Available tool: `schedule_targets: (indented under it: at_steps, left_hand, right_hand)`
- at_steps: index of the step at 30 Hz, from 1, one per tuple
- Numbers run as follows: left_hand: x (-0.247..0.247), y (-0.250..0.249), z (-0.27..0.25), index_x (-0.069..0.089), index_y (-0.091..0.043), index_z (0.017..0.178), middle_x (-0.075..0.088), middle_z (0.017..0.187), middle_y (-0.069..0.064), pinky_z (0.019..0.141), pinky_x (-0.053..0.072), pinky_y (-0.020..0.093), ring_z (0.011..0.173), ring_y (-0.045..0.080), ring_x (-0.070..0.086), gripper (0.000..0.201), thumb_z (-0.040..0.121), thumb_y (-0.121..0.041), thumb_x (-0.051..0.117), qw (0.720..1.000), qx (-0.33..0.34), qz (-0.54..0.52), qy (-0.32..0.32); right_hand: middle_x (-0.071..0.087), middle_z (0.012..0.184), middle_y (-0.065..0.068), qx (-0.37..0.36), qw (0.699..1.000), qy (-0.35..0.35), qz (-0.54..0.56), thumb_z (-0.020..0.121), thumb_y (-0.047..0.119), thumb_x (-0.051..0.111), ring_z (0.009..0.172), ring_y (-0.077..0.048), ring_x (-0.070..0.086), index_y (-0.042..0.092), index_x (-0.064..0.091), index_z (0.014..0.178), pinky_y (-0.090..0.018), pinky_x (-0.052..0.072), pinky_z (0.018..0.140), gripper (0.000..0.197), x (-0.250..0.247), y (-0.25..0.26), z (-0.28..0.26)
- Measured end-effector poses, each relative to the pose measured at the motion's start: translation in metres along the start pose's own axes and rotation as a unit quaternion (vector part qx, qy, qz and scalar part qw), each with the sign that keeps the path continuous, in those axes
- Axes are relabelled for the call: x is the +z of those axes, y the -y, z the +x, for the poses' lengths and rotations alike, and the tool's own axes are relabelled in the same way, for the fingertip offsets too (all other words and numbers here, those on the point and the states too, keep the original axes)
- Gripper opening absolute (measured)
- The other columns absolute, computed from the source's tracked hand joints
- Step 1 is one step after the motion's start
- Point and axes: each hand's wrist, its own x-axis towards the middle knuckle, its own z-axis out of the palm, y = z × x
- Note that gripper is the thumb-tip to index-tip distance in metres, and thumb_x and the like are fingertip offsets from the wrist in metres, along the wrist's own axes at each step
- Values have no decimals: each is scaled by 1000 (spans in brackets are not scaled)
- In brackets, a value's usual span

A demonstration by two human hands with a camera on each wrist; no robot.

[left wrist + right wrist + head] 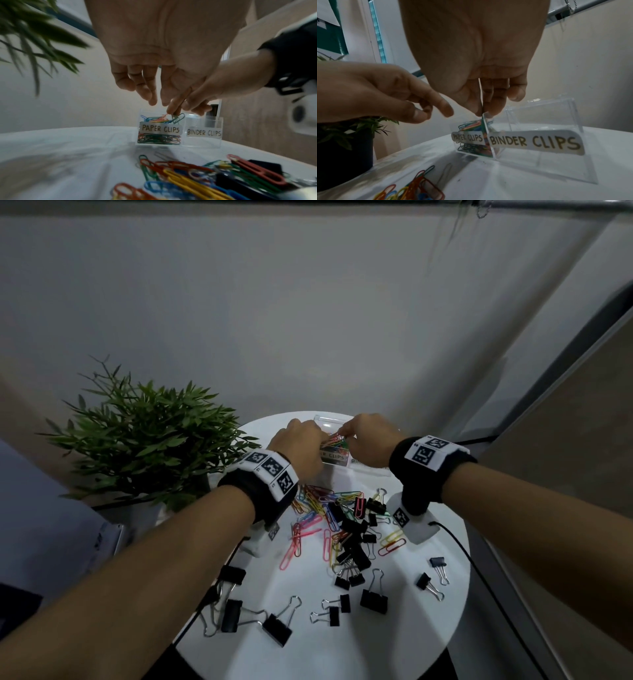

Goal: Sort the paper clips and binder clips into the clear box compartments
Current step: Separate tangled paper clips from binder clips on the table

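White strip label (pixel 161 128) on front of left compartment of clear plastic two-compartment box (pixel 202 143): "PAPER CLIPS", hand-lettered capitals. White strip label (pixel 536 142) on front of right compartment: "BINDER CLIPS". Black-and-white square code markers (pixel 272 470) on black wristbands (pixel 407 460): patterns only, no readable text.

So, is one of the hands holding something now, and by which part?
The right hand pinches a paper clip edge-on between thumb and forefinger, over the paper clips compartment. The left hand holds nothing; its fingers hang relaxed.
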Motion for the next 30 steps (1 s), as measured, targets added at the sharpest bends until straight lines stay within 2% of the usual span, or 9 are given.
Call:
schedule_targets:
  at_steps: [3, 9, 12, 14, 18, 22, 25, 28, 30]
  left_hand:
    - [0, 1, -27, 66, -22, 115, 57, 118, 1, 94, 47, 40, 111, 22, 53, 29, 89, -13, 54, 997, -2, -60, -40]
    - [18, 12, -78, 68, -25, 102, 65, 105, -4, 86, 52, 37, 97, 19, 62, 24, 92, -16, 49, 998, 0, -57, 3]
    - [33, 18, -106, 67, -28, 109, 61, 108, -3, 86, 51, 37, 103, 20, 59, 28, 91, -19, 47, 999, 48, -9, 15]
    - [44, 22, -126, 65, -29, 107, 58, 103, -4, 79, 51, 37, 99, 20, 58, 26, 89, -20, 49, 997, 71, 27, 13]
    - [64, 31, -155, 69, -29, 84, 58, 84, -9, 53, 52, 31, 69, 16, 60, 28, 59, -17, 74, 987, 105, 116, 19]
    - [67, 33, -168, 66, -30, 78, 59, 86, -11, 50, 48, 27, 66, 13, 57, 33, 49, -18, 76, 980, 133, 150, 20]
    - [64, 34, -174, 65, -32, 72, 58, 83, -15, 49, 45, 23, 65, 11, 56, 32, 46, -19, 78, 981, 126, 145, 26]
    - [64, 39, -176, 67, -33, 74, 56, 78, -16, 49, 44, 22, 66, 10, 59, 31, 52, -16, 79, 991, 100, 93, 11]
    - [61, 36, -176, 67, -30, 85, 59, 85, -12, 59, 47, 27, 79, 14, 61, 17, 74, -17, 70, 997, 69, 31, 14]
  right_hand:
    - [63, 123, -7, -3, 999, 42, -22, 86, 8, 44, 104, -26, 58, 23, 65, 122, -24, 44, 79, 44, 2, 1, 2]
    - [52, 130, -7, -38, 999, -5, -9, 90, 8, 48, 120, -25, 48, 23, 61, 126, -30, 37, 98, 41, -7, -5, -29]
    - [65, 118, -1, -66, 997, -28, -9, 91, 10, 46, 96, -15, 57, 24, 69, 110, -25, 42, 90, 33, -5, -16, -63]
    - [70, 109, 3, -67, 998, -9, -8, 91, 12, 46, 80, -8, 53, 26, 72, 103, -23, 43, 82, 31, -1, -25, -92]
    - [68, 107, 7, -61, 997, 36, -28, 91, 17, 48, 98, -14, 61, 28, 71, 105, -29, 47, 85, 29, 16, -38, -142]
    - [59, 104, 4, -94, 991, 61, -78, 96, 20, 40, 100, -18, 57, 33, 65, 117, -29, 43, 77, 35, 39, -43, -163]
    - [56, 96, 2, -109, 987, 50, -105, 95, 18, 37, 93, -23, 56, 31, 65, 113, -32, 42, 70, 36, 50, -46, -169]
    - [57, 91, 2, -122, 985, 37, -116, 93, 18, 39, 89, -22, 56, 26, 68, 102, -32, 45, 67, 31, 56, -46, -173]
    - [60, 88, 3, -129, 985, 30, -109, 91, 21, 43, 86, -22, 58, 26, 71, 97, -32, 46, 66, 29, 57, -44, -174]
